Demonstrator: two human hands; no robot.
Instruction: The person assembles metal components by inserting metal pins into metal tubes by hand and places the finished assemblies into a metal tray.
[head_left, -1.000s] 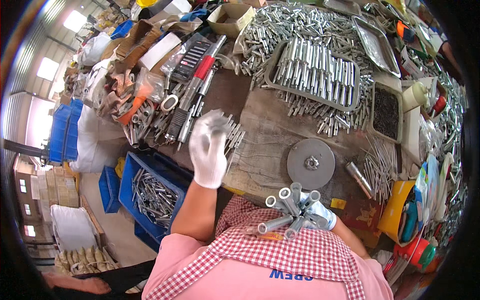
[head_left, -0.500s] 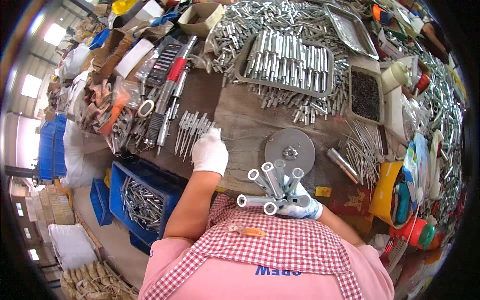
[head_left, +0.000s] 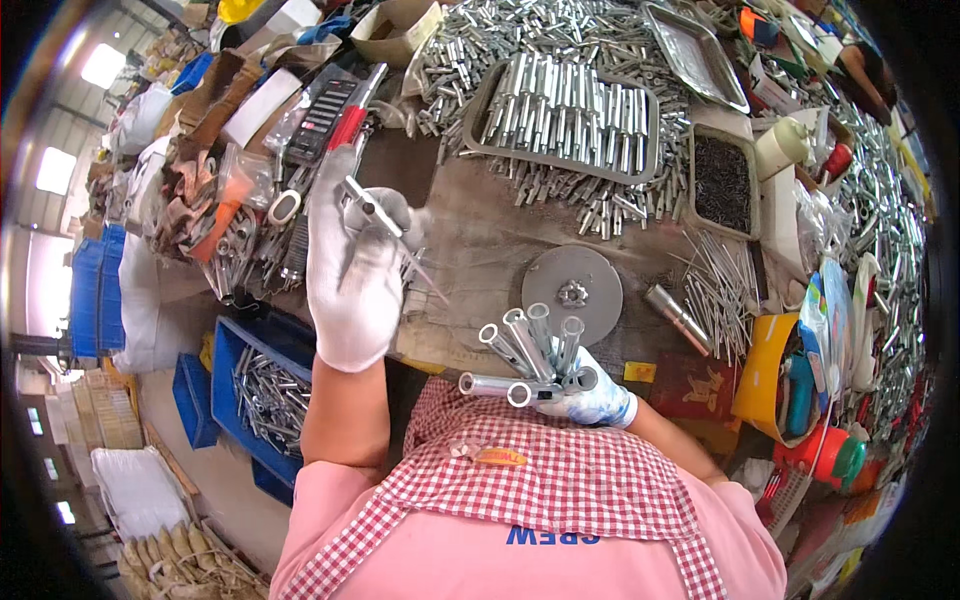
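My left hand (head_left: 355, 270), in a white glove, is raised over the left side of the bench, palm turned up. Its fingers close on a silver metal rod (head_left: 372, 207), thick at one end and tapering to a thin shaft that points down to the right. The hand hides the spot where similar thin-ended rods lay. Close to my chest, my right hand (head_left: 600, 398), in a white and blue glove, is closed round several hollow metal tubes (head_left: 538, 345). Their open ends fan out up and to the left.
Beyond my right hand lies a grey round disc (head_left: 572, 292). A metal tray (head_left: 562, 168) of stacked tubes stands at the back amid loose ones. Thin rods (head_left: 725, 295) and a box of dark screws (head_left: 724, 187) are at right; a blue bin (head_left: 262, 345) is at left.
My left hand has come up and to the left from the rods on the bench, turned palm up, and now holds one rod. My right hand still grips the tubes.
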